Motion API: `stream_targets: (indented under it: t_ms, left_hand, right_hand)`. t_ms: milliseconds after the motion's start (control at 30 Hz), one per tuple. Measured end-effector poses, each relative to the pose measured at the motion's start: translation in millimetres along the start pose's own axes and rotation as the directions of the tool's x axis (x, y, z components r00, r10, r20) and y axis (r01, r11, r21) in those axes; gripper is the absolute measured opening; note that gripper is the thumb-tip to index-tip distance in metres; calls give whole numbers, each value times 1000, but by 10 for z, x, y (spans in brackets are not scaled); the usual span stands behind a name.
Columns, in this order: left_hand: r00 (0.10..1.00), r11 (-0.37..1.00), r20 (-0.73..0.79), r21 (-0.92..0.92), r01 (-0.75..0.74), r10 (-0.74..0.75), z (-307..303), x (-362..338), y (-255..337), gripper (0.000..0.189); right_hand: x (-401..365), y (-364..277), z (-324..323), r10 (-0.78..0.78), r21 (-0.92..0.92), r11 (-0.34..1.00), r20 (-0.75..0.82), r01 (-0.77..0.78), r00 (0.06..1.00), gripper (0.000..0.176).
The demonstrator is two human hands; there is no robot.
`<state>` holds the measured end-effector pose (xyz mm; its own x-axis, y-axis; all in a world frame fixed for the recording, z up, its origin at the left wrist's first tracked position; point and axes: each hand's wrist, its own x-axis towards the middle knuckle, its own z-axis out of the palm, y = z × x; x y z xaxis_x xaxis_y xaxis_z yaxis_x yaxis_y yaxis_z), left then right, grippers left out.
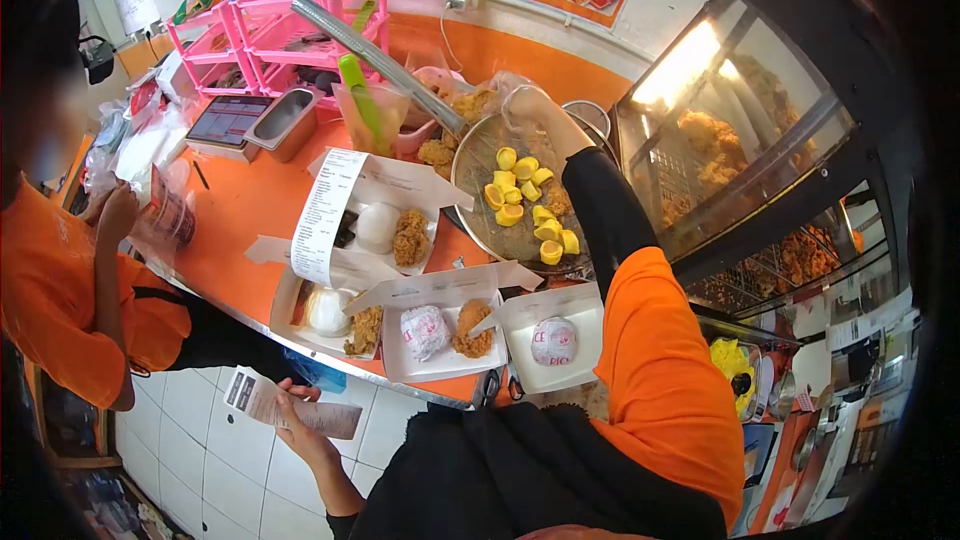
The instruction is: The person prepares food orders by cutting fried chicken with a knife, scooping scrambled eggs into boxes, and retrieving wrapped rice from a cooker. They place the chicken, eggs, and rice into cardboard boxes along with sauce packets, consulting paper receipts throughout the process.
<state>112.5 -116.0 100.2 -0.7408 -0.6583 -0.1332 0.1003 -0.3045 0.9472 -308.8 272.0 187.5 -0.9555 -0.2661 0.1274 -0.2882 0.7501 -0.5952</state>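
My left hand (305,430), low beside the counter's front edge, grips a printed paper receipt (292,408). My right hand (535,108), in a clear plastic glove, reaches over the far rim of a large round strainer (490,155); its fingers are largely hidden, close to pieces of fried chicken (474,103). In the strainer lie several small yellow cup-shaped pieces (515,180). In front stand several open paper boxes: one holds a paper-wrapped rice portion (553,340), another a wrapped portion (425,332) and fried chicken (473,328). A long receipt (328,205) hangs over a box at the back.
A lit glass warmer (740,130) with fried chicken stands at right. Pink tiered racks (300,30), a metal container (283,120) and a tablet (230,125) line the back left. The strainer's metal handle (375,60) slants upward. At left, a person (75,290) handles a plastic-wrapped tub (165,210).
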Motion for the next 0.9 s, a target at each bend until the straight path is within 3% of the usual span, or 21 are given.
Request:
stream_targets:
  t_ms: [67,133,233,267,300,333,367,433,500,533,600,633,667,700,767,833,900]
  left_hand:
    - [1000,1000,-4,3,-7,7,42,26,15,29]
    - [1000,1000,14,6,-14,14,84,51,11,29]
    - [998,1000,62,-14,-12,13,179,64,-48,30]
    - [997,1000,75,-28,4,-2,224,50,-65,30]
    - [996,999,88,-41,20,-16,274,39,-79,30]
    - [994,999,110,-35,14,-10,316,31,-97,29]
    - [991,1000,133,-24,13,-10,357,12,-115,29]
    - [989,998,142,-35,49,-44,508,-82,-105,28]
    - [966,999,258,-43,-6,17,633,-142,-94,27]
    - [948,998,315,-51,-31,46,680,-178,-109,27]
    - [907,993,413,-109,-43,84,797,-271,-176,25]
    - [886,995,457,-94,-46,84,858,-342,-169,24]
    - [862,995,499,-87,-54,90,917,-418,-170,24]
    - [847,995,522,-40,-96,103,1017,-562,-114,22]
    - [769,991,627,-33,-133,124,1136,-795,-65,23]
    - [708,990,699,-1,-141,102,1245,-1044,-46,23]
    - [664,993,745,109,-42,-54,1307,-1309,-85,23]
  right_hand:
    - [52,212,47,-43,252,966,-27,48,999,37]
    - [190,366,116,-126,525,839,-67,142,990,38]
    - [139,15,-300,-103,590,778,-216,214,971,35]
    - [87,-96,-422,-106,315,925,-326,214,939,35]
    - [38,-187,-537,-140,14,987,-423,161,895,35]
    - [-59,-323,-632,-171,-146,983,-482,114,859,35]
    - [-157,-460,-729,-202,-293,955,-539,43,818,35]
    - [-531,-822,-842,-198,-316,949,-620,-11,760,35]
    - [-1016,-1112,-931,-120,-50,992,-601,113,790,40]
    - [-1343,-1206,-1202,-188,181,951,-302,250,934,52]
    - [-1844,-1273,-1082,-239,692,618,-288,374,927,50]
    - [-2205,-1457,-925,-137,552,735,-448,393,884,43]
    - [-2567,-1641,-768,-29,417,845,-591,336,806,37]
    - [-3008,-1884,-890,-67,-131,991,-636,-22,769,40]
    - [-3622,-1697,-927,-124,-163,986,-578,34,807,38]
    - [-4199,-1253,-817,151,305,952,-417,-19,896,36]
    - [-4763,-892,-677,531,204,845,-220,-494,818,46]
